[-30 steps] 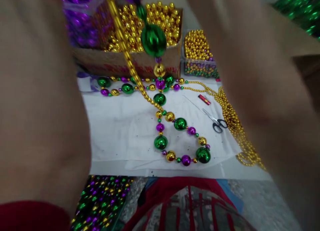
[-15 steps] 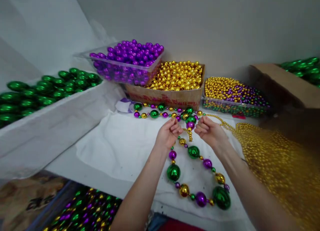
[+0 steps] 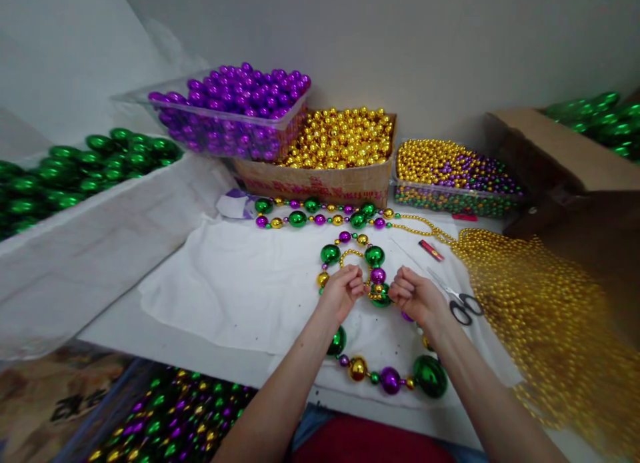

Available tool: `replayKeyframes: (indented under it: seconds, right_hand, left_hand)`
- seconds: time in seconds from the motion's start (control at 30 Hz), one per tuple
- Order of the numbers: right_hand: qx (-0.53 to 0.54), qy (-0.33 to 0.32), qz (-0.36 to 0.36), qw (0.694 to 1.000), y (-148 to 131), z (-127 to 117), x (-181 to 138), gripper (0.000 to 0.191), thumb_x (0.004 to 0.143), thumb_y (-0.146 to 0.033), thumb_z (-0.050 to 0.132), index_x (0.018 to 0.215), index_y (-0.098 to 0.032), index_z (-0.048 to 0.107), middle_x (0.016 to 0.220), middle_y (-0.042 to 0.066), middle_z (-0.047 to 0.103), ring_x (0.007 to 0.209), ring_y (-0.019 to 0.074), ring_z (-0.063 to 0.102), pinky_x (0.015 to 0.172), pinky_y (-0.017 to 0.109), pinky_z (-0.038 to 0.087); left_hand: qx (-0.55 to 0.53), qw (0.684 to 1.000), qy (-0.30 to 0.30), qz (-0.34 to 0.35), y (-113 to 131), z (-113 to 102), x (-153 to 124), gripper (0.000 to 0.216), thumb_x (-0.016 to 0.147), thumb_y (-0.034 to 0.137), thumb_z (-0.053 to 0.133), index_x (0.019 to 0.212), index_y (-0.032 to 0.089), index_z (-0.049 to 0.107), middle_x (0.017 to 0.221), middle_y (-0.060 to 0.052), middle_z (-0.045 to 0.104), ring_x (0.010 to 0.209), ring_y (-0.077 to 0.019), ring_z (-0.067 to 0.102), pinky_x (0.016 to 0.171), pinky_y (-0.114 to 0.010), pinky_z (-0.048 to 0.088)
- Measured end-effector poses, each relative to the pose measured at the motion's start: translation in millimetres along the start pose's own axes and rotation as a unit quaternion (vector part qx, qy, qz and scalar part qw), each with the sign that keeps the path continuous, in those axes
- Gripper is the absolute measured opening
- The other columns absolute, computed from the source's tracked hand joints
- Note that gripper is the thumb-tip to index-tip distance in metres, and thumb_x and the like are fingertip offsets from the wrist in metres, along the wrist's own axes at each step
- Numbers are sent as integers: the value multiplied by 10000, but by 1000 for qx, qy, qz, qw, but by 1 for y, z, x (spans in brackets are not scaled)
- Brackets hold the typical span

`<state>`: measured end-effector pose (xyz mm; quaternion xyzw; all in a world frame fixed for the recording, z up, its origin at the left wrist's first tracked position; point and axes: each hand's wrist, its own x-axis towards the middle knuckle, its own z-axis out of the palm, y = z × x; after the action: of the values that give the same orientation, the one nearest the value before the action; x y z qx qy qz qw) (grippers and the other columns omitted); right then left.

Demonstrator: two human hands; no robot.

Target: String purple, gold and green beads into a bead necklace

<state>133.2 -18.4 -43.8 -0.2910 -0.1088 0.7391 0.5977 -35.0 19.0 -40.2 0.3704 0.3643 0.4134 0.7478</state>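
Observation:
Between my two hands runs a bead necklace point(image 3: 390, 381) of large green, purple and gold balls, lying in loops on the white cloth point(image 3: 215, 303). My left hand point(image 3: 346, 293) is closed in a pinch on a thin gold bead strand point(image 3: 352, 253), which curves up from its fingers and round inside the upper loop. Level with it, a short way off, my right hand point(image 3: 416, 296) is also pinched. What its fingertips hold is too small to make out. A few gold beads show in the gap between the hands.
Black-handled scissors point(image 3: 466, 308) and a small red item point(image 3: 431, 250) lie right of my right hand. Behind stretches another bead necklace point(image 3: 320, 219). Boxes hold purple balls point(image 3: 235, 96), gold balls point(image 3: 345, 139) and small mixed beads point(image 3: 450, 173). Gold strands point(image 3: 530, 303) heap at right.
Both hands have come down the cloth, still pinched and facing each other. The necklace's upper part now lies in a rounder loop beyond them. Scissors and the red item have come into sight.

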Motion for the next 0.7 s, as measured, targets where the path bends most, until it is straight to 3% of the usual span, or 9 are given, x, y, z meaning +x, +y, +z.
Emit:
replayKeyframes:
  seconds: [0.13,0.27,0.4,0.57,0.7]
  right_hand:
    - [10,1,-3,1000,8,-3,-7,229,780,-205,713,662,-160,523,490,-98,236,431,61,223,559,200,457]
    - [5,-15,-11,1000,14,1,-4,254,723,-248,777,662,-167,543,488,-92,268,446,66,269,607,221,476]
    - [-10,-38,-17,999,16,14,-3,271,713,-286,792,660,-171,553,486,-87,287,451,68,268,596,222,465]
    - [-36,-67,-28,997,12,29,-13,234,789,-303,732,690,-161,575,505,-74,295,475,78,299,598,229,437]
    - [-52,-63,-21,996,19,20,-16,246,794,-302,726,676,-154,567,505,-74,283,462,74,270,547,210,388]
  left_hand:
    - [172,985,10,14,-7,3,-4,179,838,265,513,684,174,511,556,47,411,521,-98,375,588,-226,365]
    - [347,938,13,24,-6,4,-5,230,799,162,517,573,174,476,531,48,425,548,-113,377,566,-235,273]
    - [456,889,-15,33,13,5,-11,227,785,143,523,562,175,494,546,39,462,579,-128,400,588,-251,258]
    - [545,828,-127,41,41,4,-24,186,843,230,460,675,182,524,658,27,537,661,-136,473,622,-244,308]
    - [560,804,-200,1,35,-4,-27,92,821,239,481,767,177,522,732,22,564,697,-133,499,617,-229,336]
